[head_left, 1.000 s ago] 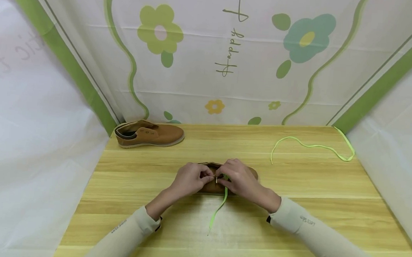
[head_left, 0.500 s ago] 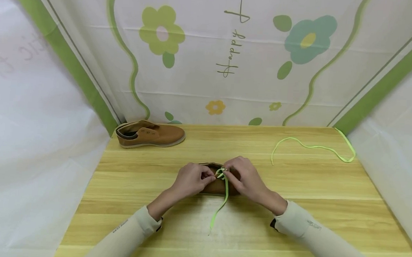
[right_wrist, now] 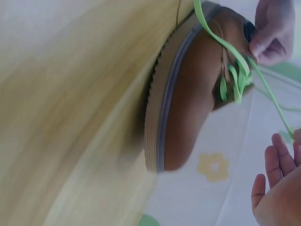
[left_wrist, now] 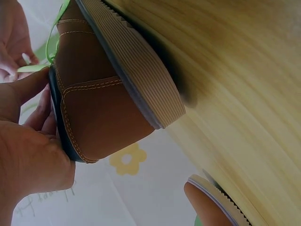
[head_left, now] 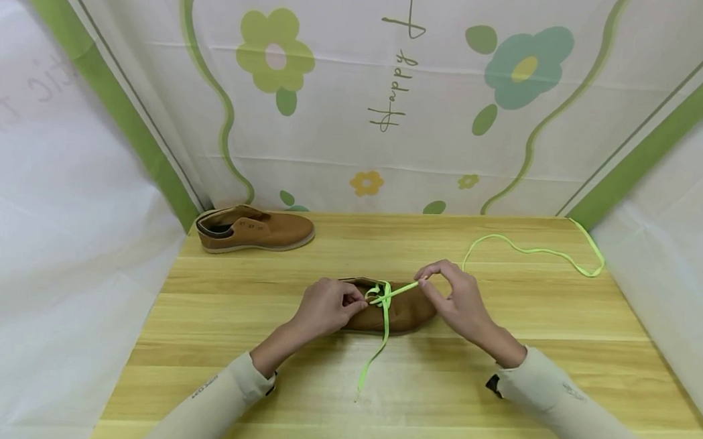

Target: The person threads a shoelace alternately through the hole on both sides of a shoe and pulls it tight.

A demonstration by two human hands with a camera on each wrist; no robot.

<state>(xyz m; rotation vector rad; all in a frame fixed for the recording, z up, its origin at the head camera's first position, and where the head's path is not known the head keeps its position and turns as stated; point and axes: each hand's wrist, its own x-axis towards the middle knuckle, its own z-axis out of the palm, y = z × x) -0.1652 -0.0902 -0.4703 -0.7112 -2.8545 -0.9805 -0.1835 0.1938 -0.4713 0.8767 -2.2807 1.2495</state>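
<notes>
A brown shoe (head_left: pixel 413 315) rests on the table in front of me, toe to the right. Bright green shoelace (head_left: pixel 386 326) passes through its eyelets, one end hanging over the near side onto the table. My left hand (head_left: pixel 327 306) pinches the shoe's eyelet flap near the opening, thumb and fingers on either side. Off to the right and above the toe, my right hand (head_left: pixel 462 305) pinches the other lace end, which runs taut from the eyelets. In the right wrist view the lace (right_wrist: pixel 270 94) stretches from the shoe (right_wrist: pixel 190 113) to the right hand's fingertips.
At the table's back left stands a second brown shoe (head_left: pixel 260 233), its eyelets without a lace. Another green lace (head_left: pixel 537 250) lies loosely curved at the back right. A white curtain (head_left: pixel 345 132) with printed flowers borders the wooden table (head_left: pixel 244 401).
My right hand has moved from the eyelets to the right, drawing the lace end out with it. The left hand has stayed at the flap.
</notes>
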